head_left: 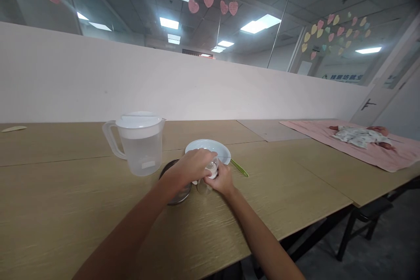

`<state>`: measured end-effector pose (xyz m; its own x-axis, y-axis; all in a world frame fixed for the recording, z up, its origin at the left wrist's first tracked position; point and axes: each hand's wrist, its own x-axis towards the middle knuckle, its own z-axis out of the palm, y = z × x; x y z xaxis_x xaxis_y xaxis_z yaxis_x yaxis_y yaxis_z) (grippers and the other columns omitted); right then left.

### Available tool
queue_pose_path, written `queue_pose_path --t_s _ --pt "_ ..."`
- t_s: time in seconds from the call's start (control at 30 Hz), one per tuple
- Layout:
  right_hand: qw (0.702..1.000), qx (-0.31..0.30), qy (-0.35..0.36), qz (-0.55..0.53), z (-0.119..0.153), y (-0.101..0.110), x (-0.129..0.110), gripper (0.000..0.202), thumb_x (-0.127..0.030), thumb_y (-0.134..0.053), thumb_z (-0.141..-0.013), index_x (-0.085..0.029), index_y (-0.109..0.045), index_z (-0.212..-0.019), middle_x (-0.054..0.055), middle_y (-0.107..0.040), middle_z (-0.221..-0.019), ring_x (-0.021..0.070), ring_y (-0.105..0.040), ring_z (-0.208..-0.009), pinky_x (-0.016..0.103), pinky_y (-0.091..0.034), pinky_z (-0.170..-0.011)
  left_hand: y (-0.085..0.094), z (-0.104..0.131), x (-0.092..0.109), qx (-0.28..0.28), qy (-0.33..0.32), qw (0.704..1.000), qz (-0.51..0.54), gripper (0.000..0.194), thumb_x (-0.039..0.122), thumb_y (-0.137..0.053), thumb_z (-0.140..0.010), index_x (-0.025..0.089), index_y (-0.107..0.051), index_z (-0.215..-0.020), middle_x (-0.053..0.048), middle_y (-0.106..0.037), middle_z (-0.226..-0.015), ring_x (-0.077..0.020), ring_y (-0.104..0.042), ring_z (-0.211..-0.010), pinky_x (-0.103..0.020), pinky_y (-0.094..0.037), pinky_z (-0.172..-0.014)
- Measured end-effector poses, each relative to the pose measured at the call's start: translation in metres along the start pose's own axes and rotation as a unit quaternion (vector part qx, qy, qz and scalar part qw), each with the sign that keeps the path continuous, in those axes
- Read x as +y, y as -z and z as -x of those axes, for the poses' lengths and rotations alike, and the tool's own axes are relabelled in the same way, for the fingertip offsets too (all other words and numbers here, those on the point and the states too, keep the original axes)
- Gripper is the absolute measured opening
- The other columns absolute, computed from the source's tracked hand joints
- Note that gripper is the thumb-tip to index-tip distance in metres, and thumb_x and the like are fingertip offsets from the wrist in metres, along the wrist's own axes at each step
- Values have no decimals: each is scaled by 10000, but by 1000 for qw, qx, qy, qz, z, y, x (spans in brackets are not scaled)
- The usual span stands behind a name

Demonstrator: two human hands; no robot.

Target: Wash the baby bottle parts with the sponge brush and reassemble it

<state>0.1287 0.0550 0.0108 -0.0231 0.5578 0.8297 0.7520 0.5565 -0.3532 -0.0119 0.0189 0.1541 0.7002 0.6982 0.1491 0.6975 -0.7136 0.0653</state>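
Observation:
Both hands are closed around what looks like a baby bottle [212, 169], with a clear domed top and a white collar. My left hand [194, 165] grips it from above and the left. My right hand [224, 180] wraps it from the right. Below the fingers a clear, see-through part shows faintly, and the fingers hide much of the rest. Just behind the hands lies a white dish [197, 144]. Under my left wrist sits a round metal-rimmed bowl [180, 201], partly covered by the forearm. A thin green utensil [240, 168] lies right of the dish.
A clear lidded pitcher [142, 148] stands to the left on the wooden table [82, 210]. At the far right a baby doll [357, 136] lies on a pink cloth [315, 133]. A low white wall [164, 83] borders the table's back. A black stool [367, 214] stands below right.

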Motion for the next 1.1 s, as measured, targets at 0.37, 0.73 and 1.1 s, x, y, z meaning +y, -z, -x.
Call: queue_pose_path --t_s 0.37,0.73,1.1 --pt "1000 17 9 4 -1 0 -2 311 -496 -540 -682 -187 -506 -690 39 -605 -572 183 -579 -533 246 -393 -504 5 2 -8 54 6 996 68 412 331 -536 -743 170 -571 -1120 -87 -631 -1084 -236 -580 -958 -284 -436 -735" --pt "1000 -11 6 -5 -2 3 -4 392 -565 -542 -716 -176 -541 -772 19 -605 -597 150 -550 -520 234 -382 -513 -13 -10 -51 170 2 985 -35 415 33 -477 -701 160 -558 -1088 -77 -591 -1100 -217 -492 -1050 -344 -385 -927" --pt "1000 -17 7 -1 -3 4 -7 415 -579 -512 -733 -171 -547 -798 33 -624 -616 163 -573 -539 240 -389 -520 -52 -22 -59 35 -50 996 64 525 54 -484 -717 176 -486 -1227 -93 -511 -1274 -205 -473 -1157 -327 -393 -956"
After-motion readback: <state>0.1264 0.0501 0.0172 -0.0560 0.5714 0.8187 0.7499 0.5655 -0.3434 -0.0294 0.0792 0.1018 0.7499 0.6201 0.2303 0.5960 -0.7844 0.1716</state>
